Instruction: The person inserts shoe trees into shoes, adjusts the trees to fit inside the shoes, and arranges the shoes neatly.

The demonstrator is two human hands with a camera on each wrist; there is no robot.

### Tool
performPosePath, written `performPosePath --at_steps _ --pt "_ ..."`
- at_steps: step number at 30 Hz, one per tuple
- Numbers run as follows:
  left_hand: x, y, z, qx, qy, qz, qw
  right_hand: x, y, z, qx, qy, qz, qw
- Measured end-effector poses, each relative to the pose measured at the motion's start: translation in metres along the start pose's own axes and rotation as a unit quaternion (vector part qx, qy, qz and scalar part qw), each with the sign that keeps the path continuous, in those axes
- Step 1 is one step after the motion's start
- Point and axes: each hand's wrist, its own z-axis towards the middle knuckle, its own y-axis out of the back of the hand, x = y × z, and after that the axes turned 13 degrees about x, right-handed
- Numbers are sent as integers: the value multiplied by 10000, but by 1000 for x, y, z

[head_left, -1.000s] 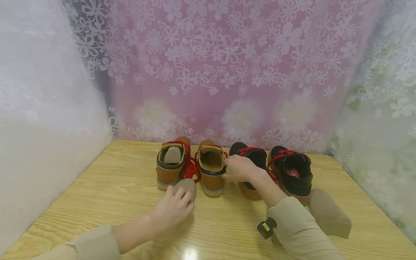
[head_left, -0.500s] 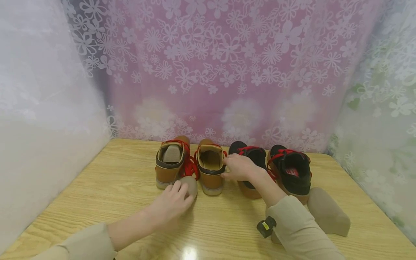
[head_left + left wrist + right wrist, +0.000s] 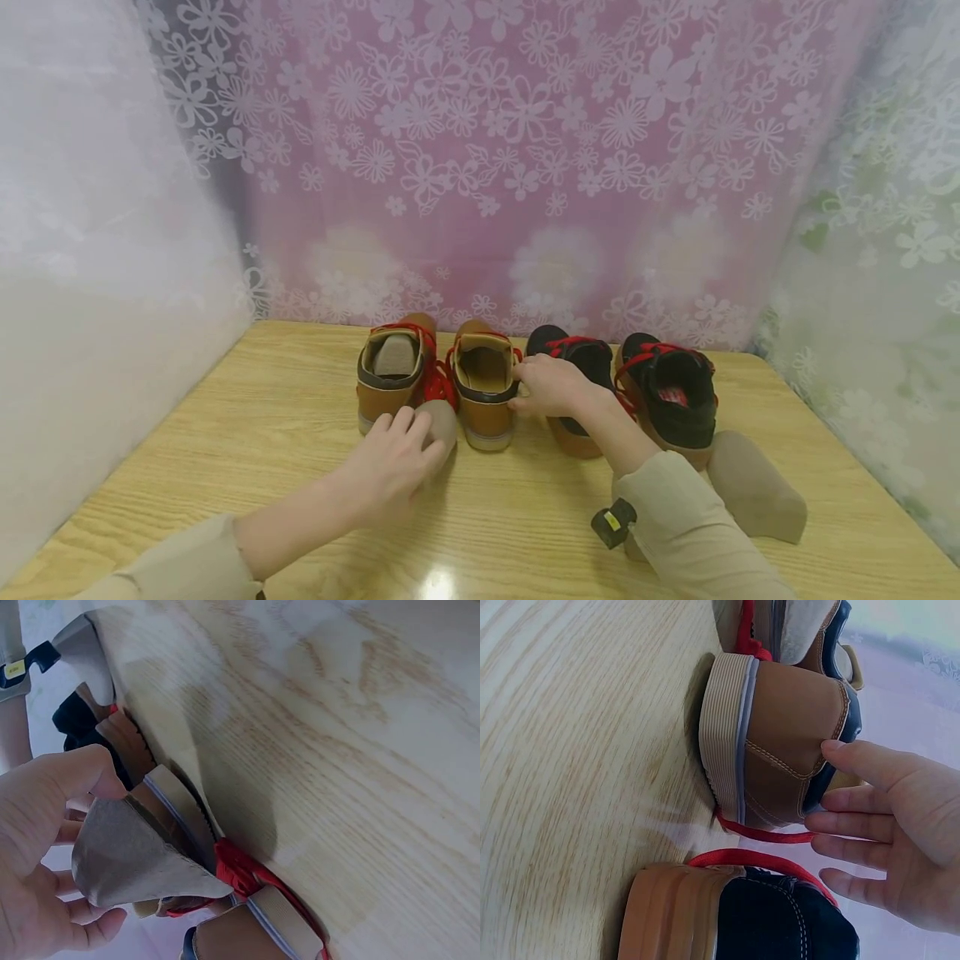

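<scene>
Sitting nearest along the right sleeve [image 3: 682,508], a small black device [image 3: 615,525] carries a yellow label [image 3: 612,521], its marks too small to read. A little farther in, the left hand [image 3: 393,462] holds a grey-beige insert [image 3: 444,421], thumb on one side and loosely bent fingers on the other, its grip as wide as the piece; the insert is just in front of the gap between two brown shoes and seems lifted off the table [image 3: 300,458]. A loose insert [image 3: 757,487] lies at the near right, by a black shoe [image 3: 686,425]. Beyond, the right hand [image 3: 553,387] is well spread, fingers mostly extended and thumb touching the heel collar of the second brown shoe [image 3: 487,414]; it appears to steady that shoe rather than clasp it. That shoe's opening is unfilled, while the leftmost brown shoe [image 3: 382,398] already contains an insert [image 3: 396,357]. The step in hand is probably bringing the held piece to the unfilled shoe, and the next move would call for raising it over the collar, narrow end first. Inside the rightmost black shoe a red patch [image 3: 672,397] shows, any lettering illegible; no brand can be read anywhere. A flowered pink curtain [image 3: 510,150] hangs behind.
</scene>
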Motion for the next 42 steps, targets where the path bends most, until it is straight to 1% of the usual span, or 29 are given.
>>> performPosePath --at_steps 8,12,15,19,21,27,32,37,42 --pt "2 9 2 -97 26 -324 9994 -1 -1 0 -30 -34 16 10000" --pt "3 16 3 -220 -13 -443 9988 -1 -1 0 -57 -48 17 10000" --pt "4 20 4 -417 -64 -551 9976 -1 -2 -1 -95 -41 11 9999" --pt "6 25 5 -709 -73 -568 9958 -2 -3 -1 -110 -19 52 9999" --pt "8 27 6 -777 -68 -586 9952 -2 -4 -1 -103 -16 83 9999" --pt "12 34 7 -831 -18 -782 9935 -3 -7 0 -127 -6 241 9996" --pt "15 37 8 -811 53 -888 9927 -2 -8 -1 -212 -2 395 9990" --pt "18 39 9 -863 71 -833 9927 1 -8 -2 -336 -21 301 9990" --pt "22 43 11 -1066 131 -821 9908 2 -10 0 -399 -112 130 9991"
